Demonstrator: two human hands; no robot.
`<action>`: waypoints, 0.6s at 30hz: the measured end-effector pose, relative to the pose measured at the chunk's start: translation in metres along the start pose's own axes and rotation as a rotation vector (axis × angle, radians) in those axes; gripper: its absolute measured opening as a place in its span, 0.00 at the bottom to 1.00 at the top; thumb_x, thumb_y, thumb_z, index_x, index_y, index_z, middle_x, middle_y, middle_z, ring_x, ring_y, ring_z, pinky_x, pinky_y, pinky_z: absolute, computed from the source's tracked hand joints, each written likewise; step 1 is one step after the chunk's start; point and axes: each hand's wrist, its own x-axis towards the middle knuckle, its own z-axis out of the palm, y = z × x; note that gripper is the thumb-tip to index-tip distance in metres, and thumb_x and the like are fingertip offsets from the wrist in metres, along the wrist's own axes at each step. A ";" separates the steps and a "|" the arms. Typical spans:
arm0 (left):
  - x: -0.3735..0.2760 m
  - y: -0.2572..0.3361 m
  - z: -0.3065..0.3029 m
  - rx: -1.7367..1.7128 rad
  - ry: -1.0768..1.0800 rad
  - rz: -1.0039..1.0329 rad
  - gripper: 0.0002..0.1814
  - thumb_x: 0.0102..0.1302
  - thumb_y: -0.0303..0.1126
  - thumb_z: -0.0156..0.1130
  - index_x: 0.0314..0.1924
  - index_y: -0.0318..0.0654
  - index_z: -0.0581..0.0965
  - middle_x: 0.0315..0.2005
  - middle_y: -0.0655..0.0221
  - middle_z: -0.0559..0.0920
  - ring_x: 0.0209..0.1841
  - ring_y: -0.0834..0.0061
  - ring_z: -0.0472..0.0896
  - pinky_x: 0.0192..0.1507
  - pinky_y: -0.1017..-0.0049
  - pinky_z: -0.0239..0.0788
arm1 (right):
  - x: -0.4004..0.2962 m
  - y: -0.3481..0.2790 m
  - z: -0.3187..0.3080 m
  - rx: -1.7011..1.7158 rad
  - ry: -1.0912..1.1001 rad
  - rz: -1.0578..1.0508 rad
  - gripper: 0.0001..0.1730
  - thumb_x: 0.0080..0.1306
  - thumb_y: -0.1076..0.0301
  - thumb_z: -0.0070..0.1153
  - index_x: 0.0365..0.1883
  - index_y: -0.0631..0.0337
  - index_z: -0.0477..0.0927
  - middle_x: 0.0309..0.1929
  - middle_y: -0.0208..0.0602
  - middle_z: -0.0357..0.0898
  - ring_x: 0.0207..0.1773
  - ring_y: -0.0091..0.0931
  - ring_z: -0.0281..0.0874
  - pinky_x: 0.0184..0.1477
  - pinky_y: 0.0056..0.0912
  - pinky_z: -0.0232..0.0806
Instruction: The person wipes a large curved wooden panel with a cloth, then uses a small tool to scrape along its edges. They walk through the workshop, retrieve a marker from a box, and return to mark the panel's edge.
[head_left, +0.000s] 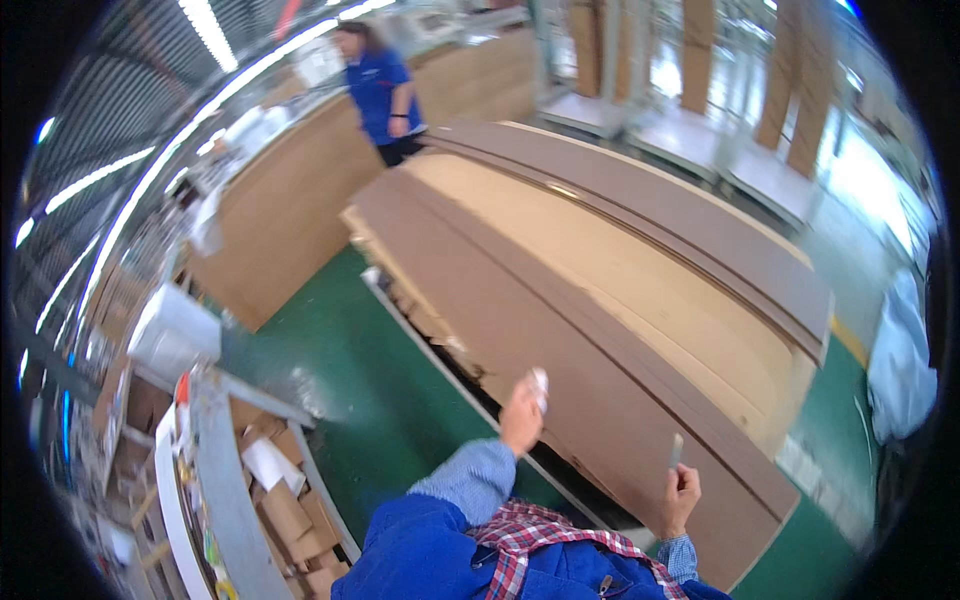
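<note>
My left hand is raised over the near edge of a long brown panel, closed on a small white object that is blurred, perhaps a cloth or paper. My right hand, above the same panel nearer its right end, grips a thin tool with a pale tip, possibly a brush or a small blade. The panel has a dark groove running along its length. Beyond it lie a tan cardboard surface and a second long brown panel.
A person in a blue shirt stands beyond the panels' far end. A grey-framed cart with cardboard pieces is at my left. Behind it sits a white wrapped bundle. Racks holding upright brown boards stand at the back right.
</note>
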 end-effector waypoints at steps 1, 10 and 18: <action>-0.034 -0.013 -0.016 -0.109 -0.120 -0.095 0.15 0.65 0.32 0.51 0.48 0.34 0.76 0.50 0.56 0.76 0.52 0.63 0.75 0.54 0.70 0.66 | -0.012 -0.015 0.026 0.038 -0.100 -0.040 0.05 0.60 0.74 0.53 0.33 0.66 0.77 0.24 0.30 0.68 0.27 0.18 0.65 0.29 0.20 0.60; -0.157 -0.084 -0.163 -0.694 -0.126 -0.317 0.22 0.63 0.46 0.60 0.30 0.29 0.77 0.24 0.70 0.77 0.28 0.84 0.70 0.29 0.77 0.63 | -0.140 -0.166 0.220 0.392 -1.117 0.157 0.05 0.60 0.73 0.56 0.30 0.66 0.77 0.23 0.23 0.72 0.25 0.12 0.65 0.27 0.16 0.60; -0.250 -0.180 -0.342 -0.614 0.386 -0.591 0.12 0.65 0.37 0.57 0.36 0.35 0.79 0.29 0.77 0.79 0.31 0.88 0.73 0.33 0.81 0.66 | -0.264 -0.228 0.365 0.110 -1.559 -0.229 0.32 0.48 0.73 0.66 0.51 0.63 0.68 0.38 0.32 0.75 0.32 0.18 0.70 0.32 0.20 0.64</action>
